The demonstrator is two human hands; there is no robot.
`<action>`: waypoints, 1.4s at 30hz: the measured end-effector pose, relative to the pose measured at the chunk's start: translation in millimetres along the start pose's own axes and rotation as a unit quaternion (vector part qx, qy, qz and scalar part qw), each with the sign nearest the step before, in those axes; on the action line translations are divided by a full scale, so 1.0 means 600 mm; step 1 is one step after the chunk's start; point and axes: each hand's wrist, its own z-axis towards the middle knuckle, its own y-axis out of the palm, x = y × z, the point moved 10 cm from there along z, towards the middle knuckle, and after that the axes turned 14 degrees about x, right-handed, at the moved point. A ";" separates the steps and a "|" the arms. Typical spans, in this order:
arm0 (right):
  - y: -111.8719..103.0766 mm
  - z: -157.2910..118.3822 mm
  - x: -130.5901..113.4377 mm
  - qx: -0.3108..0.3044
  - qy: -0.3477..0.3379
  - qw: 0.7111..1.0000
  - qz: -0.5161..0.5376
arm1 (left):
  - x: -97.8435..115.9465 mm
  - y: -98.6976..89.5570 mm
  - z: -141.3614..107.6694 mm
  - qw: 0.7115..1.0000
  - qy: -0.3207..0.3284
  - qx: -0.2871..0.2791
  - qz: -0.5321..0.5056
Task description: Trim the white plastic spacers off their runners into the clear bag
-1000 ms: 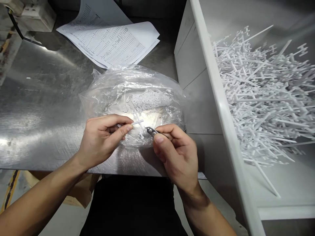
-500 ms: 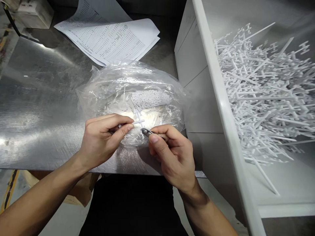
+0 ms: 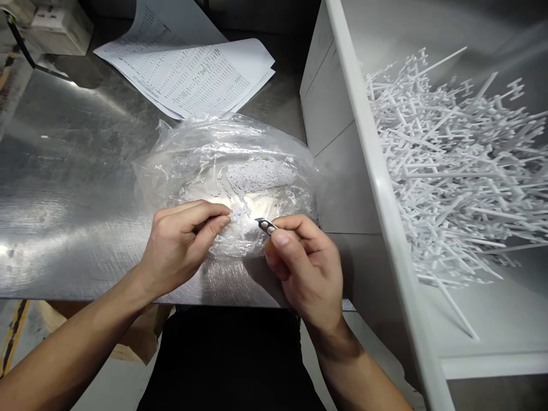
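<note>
Between its thumb and fingertips, my left hand (image 3: 184, 248) pinches a small white plastic piece (image 3: 241, 213), which is blurred. My right hand (image 3: 306, 262) grips a small metal blade tool (image 3: 266, 226), its tip pointing left, a short gap from the white piece. Both hands are over the near part of a clear plastic bag (image 3: 222, 137). Inside or under the film lies a speckled whitish lump (image 3: 261, 174). The handle of the tool is hidden in my right hand.
A white bin (image 3: 385, 200) at the right holds a heap of thin white plastic pieces (image 3: 454, 165). Printed sheets (image 3: 192, 74) lie at the back of the metal table (image 3: 64, 200). A boxy socket unit (image 3: 62, 25) is at the back left.
The tool in my right hand has moved right, away from the white piece. The piece in my left hand has turned and looks blurred. The view has shifted slightly.
</note>
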 end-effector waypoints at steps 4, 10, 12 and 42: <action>-0.003 -0.002 -0.008 0.012 -0.023 1.000 0.004 | 0.012 0.002 0.001 0.999 0.024 -0.015 -0.028; 0.000 -0.001 -0.009 0.021 -0.023 1.000 0.002 | 0.032 0.009 -0.004 0.992 0.069 -0.060 -0.085; 0.002 0.000 -0.007 0.015 -0.016 1.000 0.007 | 0.034 0.012 -0.006 0.990 0.069 -0.076 -0.092; 0.009 0.004 -0.007 -0.004 -0.013 1.000 0.015 | 0.025 0.027 -0.017 0.986 0.051 -0.138 -0.081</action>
